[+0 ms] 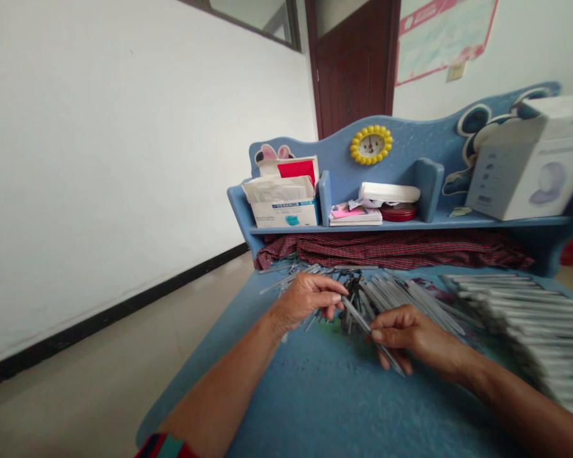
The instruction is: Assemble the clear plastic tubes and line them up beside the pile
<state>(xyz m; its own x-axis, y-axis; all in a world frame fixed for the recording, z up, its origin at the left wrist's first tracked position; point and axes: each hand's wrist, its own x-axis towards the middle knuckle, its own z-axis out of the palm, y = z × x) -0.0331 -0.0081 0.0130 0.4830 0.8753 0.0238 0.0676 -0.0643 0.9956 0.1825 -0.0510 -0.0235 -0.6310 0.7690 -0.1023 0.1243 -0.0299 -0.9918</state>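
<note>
My left hand (308, 299) and my right hand (405, 334) together pinch one thin grey stick (358, 313) over a blue desk (315, 394). The left fingertips grip its far end, and the right thumb and fingers grip its near part. Just behind the hands lies a loose heap of similar grey sticks (391, 292), with some small dark pieces (353, 299) among them. A thicker stack of grey sticks (535, 324) lies along the desk's right side.
A red plaid cloth (396, 248) lies under the desk's blue shelf (410, 224). On the shelf stand a box of papers (286, 203), books, a white box (530, 165) and a yellow flower clock (371, 145). White wall and floor lie left; a dark door stands behind.
</note>
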